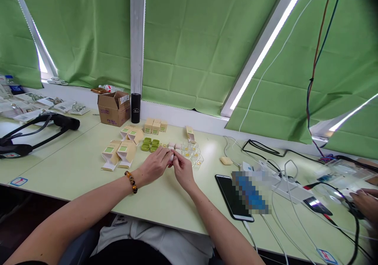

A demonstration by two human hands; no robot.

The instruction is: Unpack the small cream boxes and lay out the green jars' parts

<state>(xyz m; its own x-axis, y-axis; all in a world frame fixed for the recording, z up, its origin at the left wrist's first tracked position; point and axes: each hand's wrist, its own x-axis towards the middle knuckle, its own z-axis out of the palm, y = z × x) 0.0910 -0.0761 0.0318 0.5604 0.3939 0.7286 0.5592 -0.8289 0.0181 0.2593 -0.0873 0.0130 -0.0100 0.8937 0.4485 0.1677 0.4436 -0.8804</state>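
My left hand (155,163) and my right hand (183,171) meet over the middle of the table, their fingers pinched together on one small whitish-pink piece (171,157). The fingers cover most of it, so its exact kind does not show. Just beyond my fingertips stand more pale pink pieces (177,146). Several small clear cups (193,154) with yellow bits in them are to the right of these. On the left side of my hands is a group of small green square containers (145,147). A beaded bracelet circles my left wrist.
Open kraft boxes (126,151) lie left of my hands; closed ones (152,126) stand behind. A cardboard carton (113,109) and black tumbler (135,108) are at the back. A phone (233,198), cables and a power strip (291,190) occupy the right, near another person's hand (366,202).
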